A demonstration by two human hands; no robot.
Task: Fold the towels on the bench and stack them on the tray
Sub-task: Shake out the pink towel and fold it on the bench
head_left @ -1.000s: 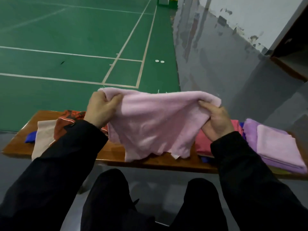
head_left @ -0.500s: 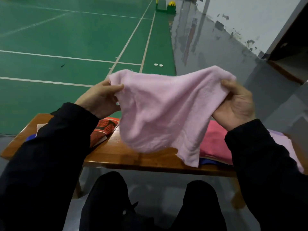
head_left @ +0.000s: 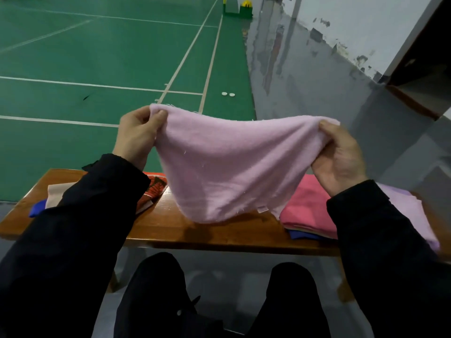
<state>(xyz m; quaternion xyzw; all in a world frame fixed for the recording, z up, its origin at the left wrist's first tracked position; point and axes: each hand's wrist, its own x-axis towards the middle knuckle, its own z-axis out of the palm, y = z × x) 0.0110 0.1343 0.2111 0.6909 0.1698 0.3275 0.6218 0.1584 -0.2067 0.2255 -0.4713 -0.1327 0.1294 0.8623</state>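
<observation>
A light pink towel (head_left: pixel 227 167) hangs in the air above the wooden bench (head_left: pixel 195 230), spread between both hands. My left hand (head_left: pixel 136 137) pinches its upper left corner and my right hand (head_left: pixel 341 154) grips its upper right corner. The towel sags in the middle, its lower edge just above the bench top. A stack of folded towels, coral pink on top (head_left: pixel 307 206), lies on the bench at the right, with a lilac folded towel (head_left: pixel 412 211) beside it. The tray is hidden from view.
Unfolded cloths lie on the bench's left: a red patterned one (head_left: pixel 153 189), a beige one (head_left: pixel 55 193) and a blue one (head_left: pixel 37 208). Beyond the bench are a green court floor (head_left: pixel 97 57) and a grey floor strip. My knees are below the bench's front edge.
Both hands rose from near the bench, then came down a little and drew apart, stretching the pink towel wider. The towel's top edge is now straighter.
</observation>
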